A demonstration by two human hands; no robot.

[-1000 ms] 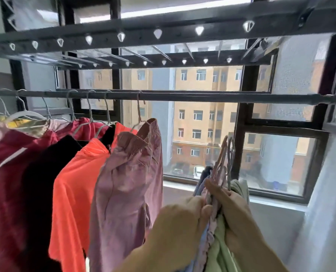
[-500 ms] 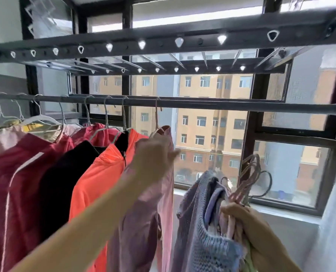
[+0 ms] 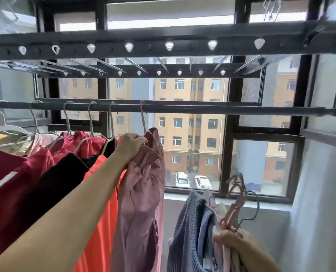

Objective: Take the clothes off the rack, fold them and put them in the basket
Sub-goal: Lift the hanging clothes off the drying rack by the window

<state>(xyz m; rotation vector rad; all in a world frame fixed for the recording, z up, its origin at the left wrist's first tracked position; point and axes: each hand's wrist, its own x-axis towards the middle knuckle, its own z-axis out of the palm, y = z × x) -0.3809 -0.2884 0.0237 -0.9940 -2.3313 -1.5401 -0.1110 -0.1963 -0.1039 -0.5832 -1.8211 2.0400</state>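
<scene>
My left hand (image 3: 130,145) reaches up across the hanging clothes and its fingers are curled round the top of the dusty pink garment (image 3: 141,193), gripping the bunched fabric just below the pink hanger hook (image 3: 142,116) that is looped over the rail (image 3: 202,110). That garment is the last one along the rail towards its right end; the stretch of rail beyond it, out to the bracket by the wall, carries nothing. To the left of it on the same rail hang the orange top (image 3: 99,222), touching the pink one, then a black garment (image 3: 55,183), then the red clothes (image 3: 12,193), and near the rail's left end a pale pink piece (image 3: 43,138) and something yellow and grey (image 3: 4,140), each on a thin wire or white hanger. My right hand (image 3: 235,242) is low at the bottom right, fingers clenched round a bundle of clothes on their hangers: a grey-blue knit (image 3: 184,232) on the outside, a lighter blue piece (image 3: 204,228) and pale pink fabric beside it, with the bunch of pink and dark hanger hooks (image 3: 239,203) sticking up above my knuckles. This bundle hangs well apart from the rail, in front of the window sill (image 3: 261,204). Above the rail runs a dark bar with clips (image 3: 169,46). I cannot see the basket.
</scene>
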